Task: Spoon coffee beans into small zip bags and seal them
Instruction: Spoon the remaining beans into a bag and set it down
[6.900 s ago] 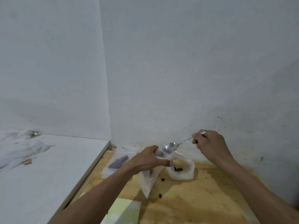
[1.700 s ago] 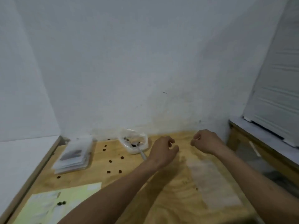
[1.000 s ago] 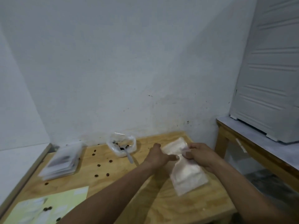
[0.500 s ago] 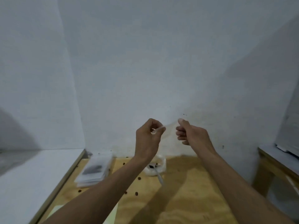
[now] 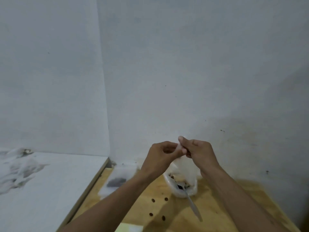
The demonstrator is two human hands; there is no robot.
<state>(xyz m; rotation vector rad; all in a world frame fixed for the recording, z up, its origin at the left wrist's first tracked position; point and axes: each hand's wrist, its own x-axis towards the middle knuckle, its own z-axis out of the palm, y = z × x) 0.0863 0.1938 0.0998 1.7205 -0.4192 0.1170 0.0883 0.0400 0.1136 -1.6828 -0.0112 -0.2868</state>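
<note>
A: Any readable text, labels, brands or numbers?

B: None. The stack of small bags (image 5: 117,179) by the wall carries a dark patch, blurred, no letters legible. The pale yellow sheet (image 5: 129,228) at the near table edge shows no print that can be made out.

A: The bag (image 5: 185,166) held up in the hands?

B: Clear plastic, no marking visible. Wall has only specks, no signs.
</note>
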